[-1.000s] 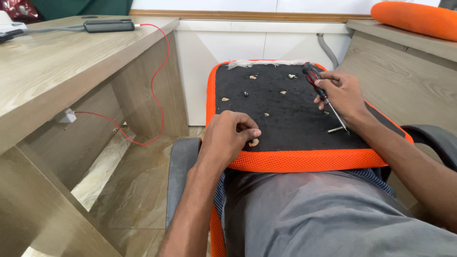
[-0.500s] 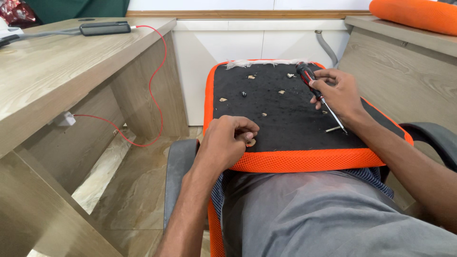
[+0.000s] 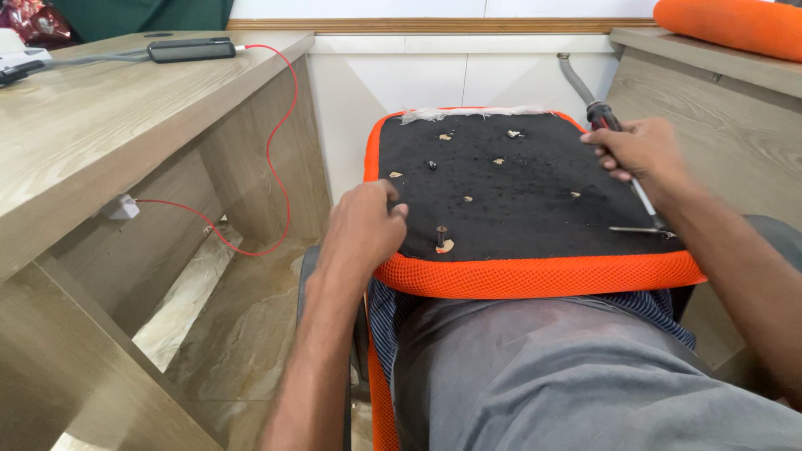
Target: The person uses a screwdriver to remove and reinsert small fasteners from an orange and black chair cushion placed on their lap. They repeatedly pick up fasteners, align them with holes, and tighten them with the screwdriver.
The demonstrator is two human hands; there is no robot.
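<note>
We're curling left hand (image 3: 363,227) fingers loosely, gripping nothing, just left of the upright dark metal screw (image 3: 440,236) at frame centre; right hand (image 3: 639,150) is gripping the red-handled screwdriver (image 3: 622,159), farther away.

Looking like an office or study room mid furniture assembly. Wood-grain laminate desk (image 3: 100,125) is running along the left, a matching laminate desk (image 3: 710,100) sitting on the right. Black rectangular power adapter (image 3: 190,50) is lying on the left desktop, its thin red cable (image 3: 280,125) trailing down to a white plug (image 3: 123,206). Glossy beige marble-pattern floor tiles (image 3: 225,326) are showing below, white panelled wall (image 3: 418,75) behind.
</note>
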